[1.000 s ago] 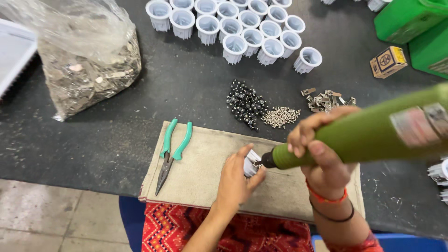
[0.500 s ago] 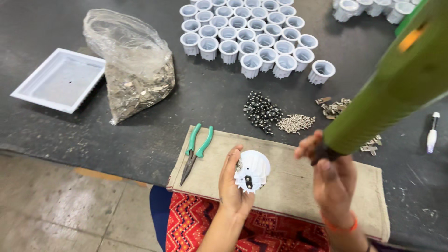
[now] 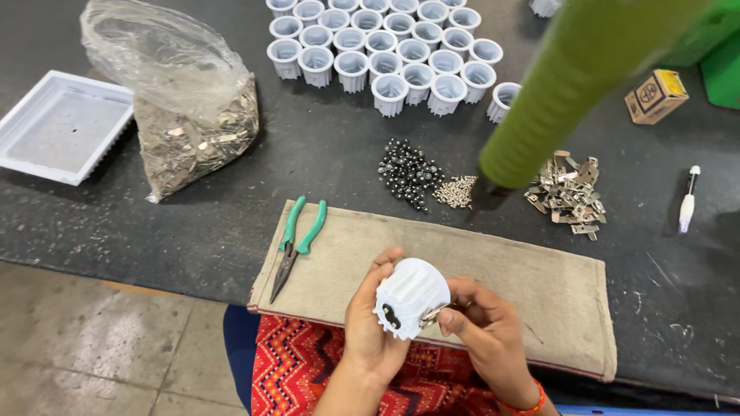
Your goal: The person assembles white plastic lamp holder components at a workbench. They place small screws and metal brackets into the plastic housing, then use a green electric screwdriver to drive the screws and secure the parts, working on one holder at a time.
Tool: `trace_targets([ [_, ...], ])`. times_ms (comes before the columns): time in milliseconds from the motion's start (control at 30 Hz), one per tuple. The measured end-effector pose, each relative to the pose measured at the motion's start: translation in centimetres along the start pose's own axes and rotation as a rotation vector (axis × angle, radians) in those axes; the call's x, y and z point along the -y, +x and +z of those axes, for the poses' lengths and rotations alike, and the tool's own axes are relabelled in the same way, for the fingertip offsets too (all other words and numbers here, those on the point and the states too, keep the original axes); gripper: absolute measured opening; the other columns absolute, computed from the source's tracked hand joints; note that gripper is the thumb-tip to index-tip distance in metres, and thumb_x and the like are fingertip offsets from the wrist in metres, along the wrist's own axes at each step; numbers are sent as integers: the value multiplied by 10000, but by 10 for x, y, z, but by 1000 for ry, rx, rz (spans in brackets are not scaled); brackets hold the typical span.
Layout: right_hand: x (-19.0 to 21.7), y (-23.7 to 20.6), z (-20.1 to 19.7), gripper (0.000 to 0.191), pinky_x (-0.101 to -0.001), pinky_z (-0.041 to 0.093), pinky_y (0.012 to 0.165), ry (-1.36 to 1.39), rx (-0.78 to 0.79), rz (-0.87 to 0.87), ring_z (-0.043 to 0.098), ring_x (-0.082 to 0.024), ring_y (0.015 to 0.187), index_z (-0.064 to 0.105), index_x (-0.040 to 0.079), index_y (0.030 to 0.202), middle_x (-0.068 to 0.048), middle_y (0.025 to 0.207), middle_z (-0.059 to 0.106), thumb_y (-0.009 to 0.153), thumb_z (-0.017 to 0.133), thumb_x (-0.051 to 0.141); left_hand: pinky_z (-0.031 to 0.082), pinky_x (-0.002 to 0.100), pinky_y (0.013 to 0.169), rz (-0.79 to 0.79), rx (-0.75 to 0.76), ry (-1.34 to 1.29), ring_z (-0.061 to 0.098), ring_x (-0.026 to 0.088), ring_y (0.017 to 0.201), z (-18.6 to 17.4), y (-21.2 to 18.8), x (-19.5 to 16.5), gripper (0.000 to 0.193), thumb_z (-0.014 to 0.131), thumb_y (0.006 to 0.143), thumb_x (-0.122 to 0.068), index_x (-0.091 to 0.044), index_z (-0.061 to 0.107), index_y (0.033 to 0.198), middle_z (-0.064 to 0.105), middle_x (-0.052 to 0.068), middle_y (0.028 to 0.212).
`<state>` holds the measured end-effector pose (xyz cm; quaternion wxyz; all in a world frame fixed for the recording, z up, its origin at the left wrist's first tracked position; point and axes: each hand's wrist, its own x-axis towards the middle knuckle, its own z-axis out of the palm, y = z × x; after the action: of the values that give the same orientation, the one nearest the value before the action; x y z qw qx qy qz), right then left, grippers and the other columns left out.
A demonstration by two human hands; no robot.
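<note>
1. One white ribbed plastic housing (image 3: 412, 296) sits between the two hands, above the near edge of the cloth mat (image 3: 555, 296); it is round and cup-like, with fins running down its side and toothed edges at its base; the end turned toward the camera shows a small dark fitting.
2. The left hand (image 3: 370, 323) wraps around the housing from the left, fingers curled closed on it, thumb up along its top.
3. The right hand (image 3: 482, 327) touches the housing's right side; its thumb and fingertips pinch a small metal clip (image 3: 432, 314) against the housing's base; the other fingers are loosely bent.
4. One pair of green-handled pliers (image 3: 297, 243) lies on the mat's left end, tips toward the table edge.
5. One green cylindrical tool (image 3: 570, 85) hangs over the table, its dark tip near the small parts; neither hand holds it.
6. Three loose heaps lie beyond the mat: dark round beads (image 3: 408, 171), small silvery screws (image 3: 456, 191) just beside them, and bent metal clips (image 3: 566, 196) to the right.
7. About twenty-two more white cups (image 3: 385, 54) stand in rows at the back, open ends up; the exact count is uncertain at the picture's top edge.
8. One clear plastic bag (image 3: 181, 100) of metal pieces rests at left, beside one white tray (image 3: 58, 127).
9. One small cardboard box (image 3: 655, 95) and one white pen-like stick (image 3: 686, 200) lie at right on the dark table (image 3: 154, 231).
</note>
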<state>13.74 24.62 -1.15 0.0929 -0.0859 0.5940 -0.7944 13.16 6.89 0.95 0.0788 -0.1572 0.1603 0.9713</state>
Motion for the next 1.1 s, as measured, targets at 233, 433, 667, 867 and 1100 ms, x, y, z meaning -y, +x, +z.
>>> trace_targets([
  [233,19,-1,10,349,-316,606,832,-357,-26,-362,712,-179,995,701,-20,1169,-110,1150,688,833,793,-35,577,426,901,-77,56,129,689,269,1070,8,-14,-7,393,617,888,-203,-63,554,1249,648,96,1104],
  [433,40,-9,28,654,-305,564,800,-833,-102,-583,676,-203,935,662,3,1161,-116,1079,634,594,943,170,539,403,974,150,131,253,623,242,1136,14,-27,-3,423,720,853,-49,-25,528,1230,593,110,1120],
  [667,9,-15,26,588,-327,567,800,-573,-162,-713,643,-181,873,540,91,1017,-62,964,575,606,961,95,463,412,1053,262,186,251,565,259,1200,23,-38,-1,458,752,841,-68,-23,521,1234,537,105,1142],
  [867,-24,-31,17,534,-325,574,781,-479,-263,-812,590,-114,788,519,150,962,10,940,556,669,951,39,470,419,1050,295,174,237,556,267,1196,23,-40,4,460,757,851,-69,-20,514,1239,519,105,1145],
  [1100,-18,-29,23,965,-419,519,1080,15,-136,-462,612,-242,1206,442,66,1515,-117,1340,595,714,952,235,496,438,1047,389,102,385,553,258,1225,22,-39,7,433,741,886,-110,-44,491,1233,529,121,1204],
])
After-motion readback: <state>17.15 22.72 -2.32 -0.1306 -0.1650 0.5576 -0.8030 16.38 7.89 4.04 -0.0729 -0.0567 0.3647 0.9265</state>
